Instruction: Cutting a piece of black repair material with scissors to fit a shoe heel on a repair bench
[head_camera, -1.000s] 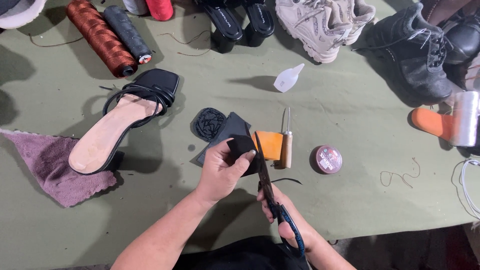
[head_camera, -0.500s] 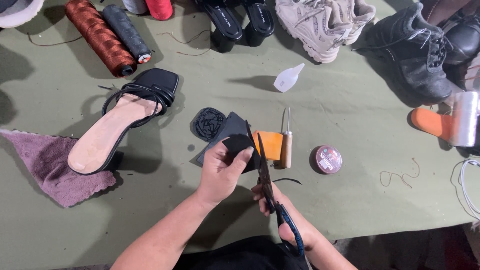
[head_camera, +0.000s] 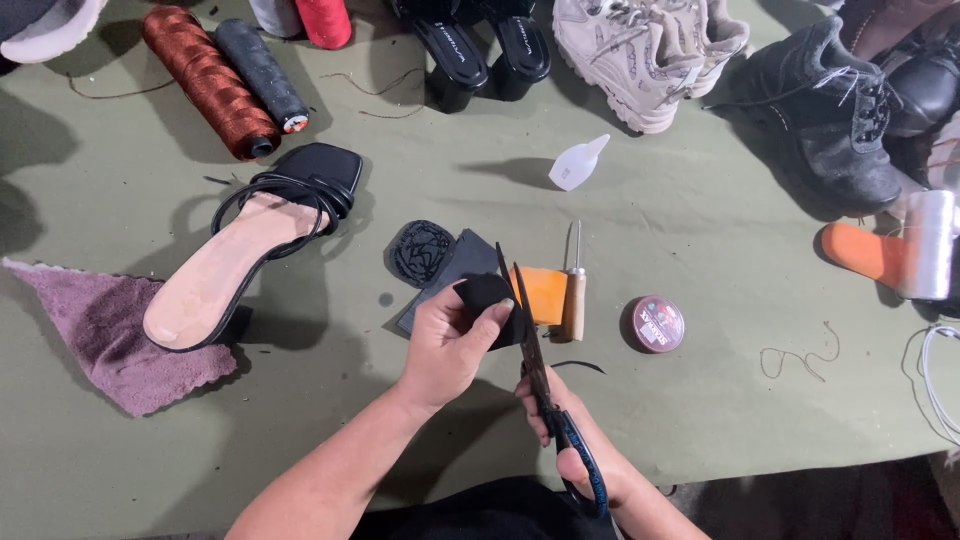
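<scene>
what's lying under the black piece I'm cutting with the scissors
Under the black piece in your left hand lies a dark grey sheet on the green table, with an orange block beside it. Whatever lies directly beneath is hidden.

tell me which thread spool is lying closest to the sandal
The copper-brown thread spool, lying on its side just above the black strappy sandal; the black and red spools sit farther off.

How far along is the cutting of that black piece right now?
Done: a thin black offcut already lies on the table. In hand: the left hand holds the black piece while the right hand works scissors along its edge. Left: the blades sit open at the piece, so the cut looks unfinished.
</scene>
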